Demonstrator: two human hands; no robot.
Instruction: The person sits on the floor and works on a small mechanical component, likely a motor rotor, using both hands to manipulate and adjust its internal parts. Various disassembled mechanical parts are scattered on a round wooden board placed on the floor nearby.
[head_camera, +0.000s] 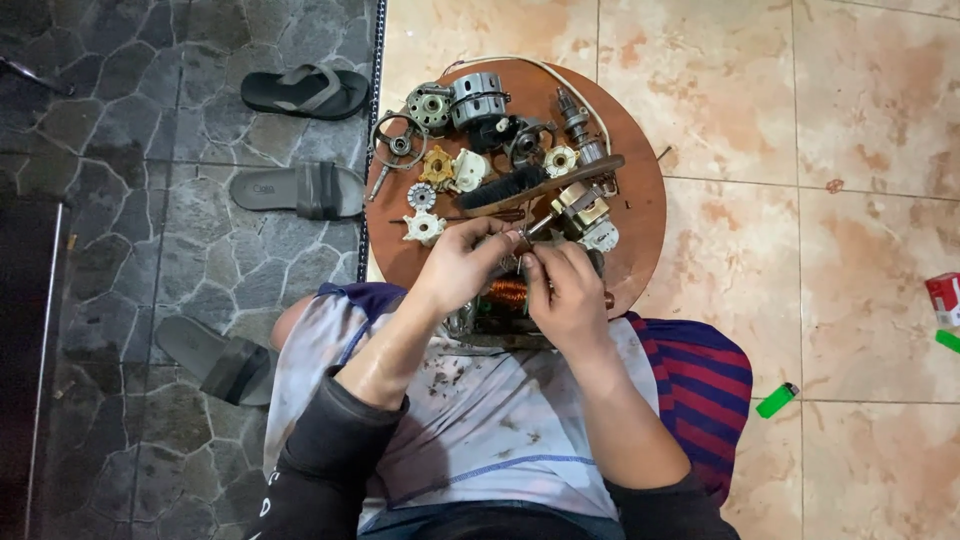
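Observation:
My left hand (462, 262) and my right hand (563, 290) meet over a motor stator with copper windings (507, 295) that rests at the near edge of a round wooden table (645, 210). Both hands pinch fine wire at the stator's top, fingertips almost touching. Beyond them on the table lie a black brush with a wooden handle (525, 184), a small transformer-like block (578, 208), white plastic gears (424, 227), a brass-coloured gear (437, 165) and metal motor housings (476, 98).
Dark sandals (305, 91) (298, 189) (215, 360) lie on the stone paving to the left. A green lighter (777, 400) and a red packet (943, 297) sit on the tiled floor at right. A white cable (560, 78) curves over the table's far side.

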